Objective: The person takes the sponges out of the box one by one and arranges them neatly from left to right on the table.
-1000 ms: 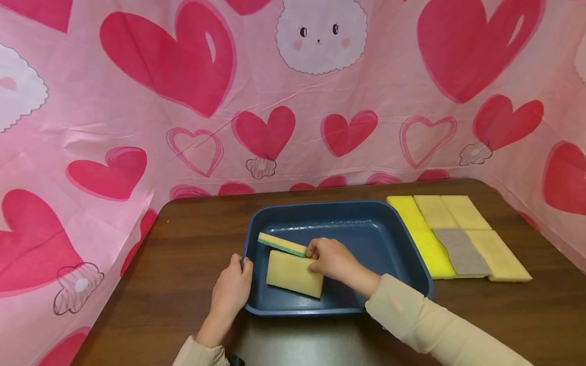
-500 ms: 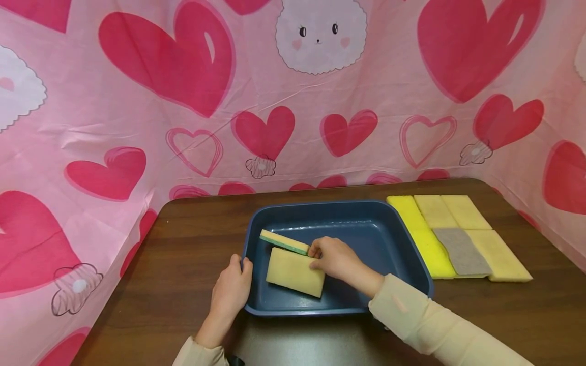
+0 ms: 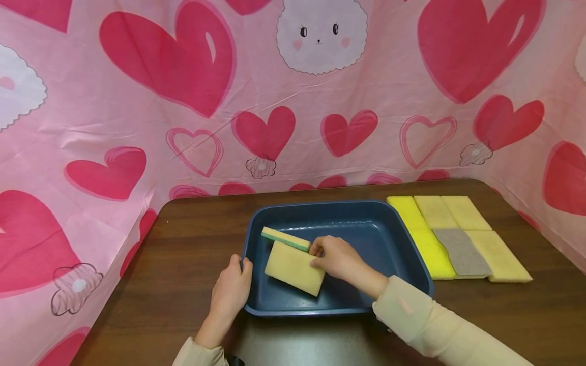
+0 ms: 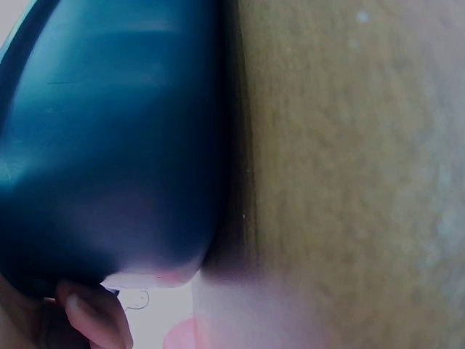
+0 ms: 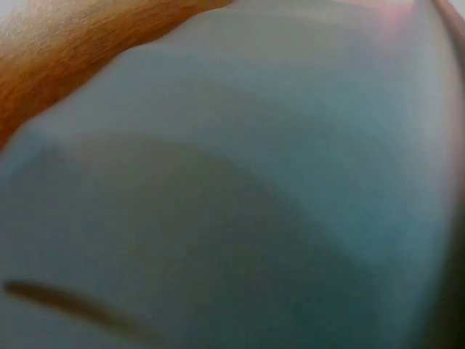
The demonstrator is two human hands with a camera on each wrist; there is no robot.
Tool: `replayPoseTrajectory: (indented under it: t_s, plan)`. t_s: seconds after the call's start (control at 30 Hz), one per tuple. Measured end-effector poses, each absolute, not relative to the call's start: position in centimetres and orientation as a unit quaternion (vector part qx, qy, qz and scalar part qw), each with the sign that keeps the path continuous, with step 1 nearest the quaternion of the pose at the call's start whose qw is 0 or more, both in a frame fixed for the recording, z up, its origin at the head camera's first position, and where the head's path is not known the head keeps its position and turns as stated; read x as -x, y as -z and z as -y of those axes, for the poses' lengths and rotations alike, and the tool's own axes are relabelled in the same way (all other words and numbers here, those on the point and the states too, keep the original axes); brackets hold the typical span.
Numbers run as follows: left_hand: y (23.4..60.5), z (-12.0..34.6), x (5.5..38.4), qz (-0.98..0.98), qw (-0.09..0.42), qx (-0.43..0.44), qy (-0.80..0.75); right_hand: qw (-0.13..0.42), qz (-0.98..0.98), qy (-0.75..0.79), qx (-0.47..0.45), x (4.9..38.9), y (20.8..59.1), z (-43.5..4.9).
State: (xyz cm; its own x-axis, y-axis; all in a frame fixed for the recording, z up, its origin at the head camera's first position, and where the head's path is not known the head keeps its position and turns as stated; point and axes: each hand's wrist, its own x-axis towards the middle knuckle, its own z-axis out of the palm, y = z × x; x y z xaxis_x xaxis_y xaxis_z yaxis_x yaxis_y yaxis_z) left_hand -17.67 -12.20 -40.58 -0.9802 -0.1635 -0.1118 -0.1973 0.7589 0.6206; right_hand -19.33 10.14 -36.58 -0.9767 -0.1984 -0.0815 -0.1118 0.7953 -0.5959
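A dark blue rectangular baking pan (image 3: 366, 244) stands on the table. At its near left side my left hand (image 3: 233, 285) grips the rim; in the left wrist view fingertips (image 4: 94, 318) curl at the pan wall (image 4: 116, 145). Inside the pan is a yellow sponge (image 3: 293, 269), tilted with its broad face toward me. Behind it a thin yellow sponge with a green scouring layer (image 3: 286, 239) is seen edge-on. My right hand (image 3: 336, 256) pinches the yellow sponge at its upper right corner, thumb on the near face. Its other fingers meet the green-layered sponge's right end.
Right of the pan lie several yellow sponges (image 3: 499, 254), a bright yellow one (image 3: 414, 239) and a wavy grey piece (image 3: 462, 251). A pink heart-patterned cloth (image 3: 302, 91) hangs behind the wooden table (image 3: 183, 264). The right wrist view is mostly blurred.
The green-layered sponge has shifted slightly up and right. The yellow sponge's upper edge has risen and it has turned a little, with my right hand moving slightly. My left hand has stayed put.
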Motion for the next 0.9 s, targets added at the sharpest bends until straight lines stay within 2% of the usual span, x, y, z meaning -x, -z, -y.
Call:
replayPoseTrajectory:
  t_s: [0.9]
  plan:
    - [40.5, 12.1, 17.7, -0.941, 0.018, 0.094, -0.326, 0.078, -0.931, 0.353, 0.051, 18.9, 35.1, -11.9]
